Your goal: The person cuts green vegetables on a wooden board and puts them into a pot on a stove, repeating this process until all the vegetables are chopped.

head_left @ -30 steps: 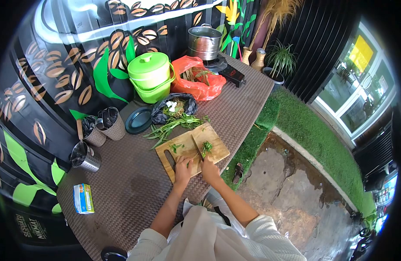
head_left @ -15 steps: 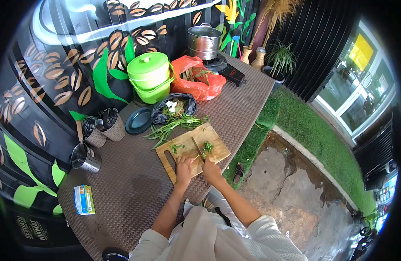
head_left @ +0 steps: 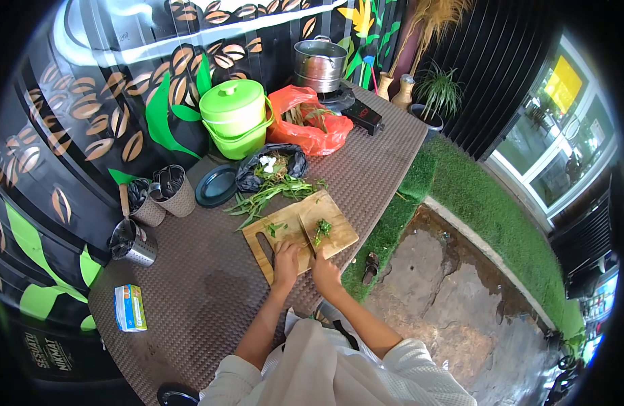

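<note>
Wooden rectangular board point(head_left: 291, 231); right fingers point(head_left: 320, 260) wrapped round thin knife point(head_left: 306, 231); left fingers point(head_left: 285, 249) bent, grip unclear.

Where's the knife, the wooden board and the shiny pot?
Knife point(head_left: 306, 233): head view, on its blade.
Wooden board point(head_left: 292, 231): head view, on bare wood.
Shiny pot point(head_left: 319, 73): head view, on its side wall.

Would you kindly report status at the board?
Right hand gripping knife, left hand close by. Greens on board, both sides of knife. Leafy stems beyond, clear of knife.
</note>
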The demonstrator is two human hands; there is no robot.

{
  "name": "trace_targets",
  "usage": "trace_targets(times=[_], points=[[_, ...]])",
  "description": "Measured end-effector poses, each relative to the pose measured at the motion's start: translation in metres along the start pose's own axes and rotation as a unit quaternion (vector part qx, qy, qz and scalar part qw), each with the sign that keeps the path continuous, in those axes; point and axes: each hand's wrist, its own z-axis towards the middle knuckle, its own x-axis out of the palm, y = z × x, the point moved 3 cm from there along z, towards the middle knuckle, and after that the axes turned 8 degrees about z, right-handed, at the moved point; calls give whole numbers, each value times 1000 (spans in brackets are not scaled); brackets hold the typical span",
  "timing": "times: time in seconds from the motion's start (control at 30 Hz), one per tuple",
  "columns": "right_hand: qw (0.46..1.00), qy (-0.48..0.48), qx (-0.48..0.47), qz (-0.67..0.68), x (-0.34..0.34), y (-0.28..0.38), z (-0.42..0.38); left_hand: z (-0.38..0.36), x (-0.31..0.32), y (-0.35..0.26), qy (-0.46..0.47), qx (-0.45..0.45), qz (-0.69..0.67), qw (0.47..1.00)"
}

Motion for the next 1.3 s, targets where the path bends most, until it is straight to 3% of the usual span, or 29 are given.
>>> trace_targets(times=[0.1, 0.23, 0.33, 0.4, 0.43, 0.7, 1.2, 1.3], points=[[996, 67, -3, 66, -2, -1, 22, -2, 3, 5, 1, 1, -8, 1000], [997, 68, -22, 33, -11, 6, 9, -1, 1, 3, 1, 2, 1, 1000], [999, 37, 34, 5, 1, 2, -2, -1, 0, 0, 7, -2, 2, 1000], [999, 36, 4, 20, 3, 2, 11, -1, 1, 0, 11, 3, 29, 999], [996, 72, 17, 38, 0, 1, 17, -4, 0, -1, 14, 0, 30, 999], [994, 58, 41, 87, -4, 11, -4, -2, 0, 0, 5, -13, 5, 1000], [994, 82, -2, 68, -10, 11, 1, -1, -1, 0, -4, -18, -23, 1000], [996, 66, 37, 52, 0, 13, -21, 1, -4, -1, -9, -5, -19, 1000]])
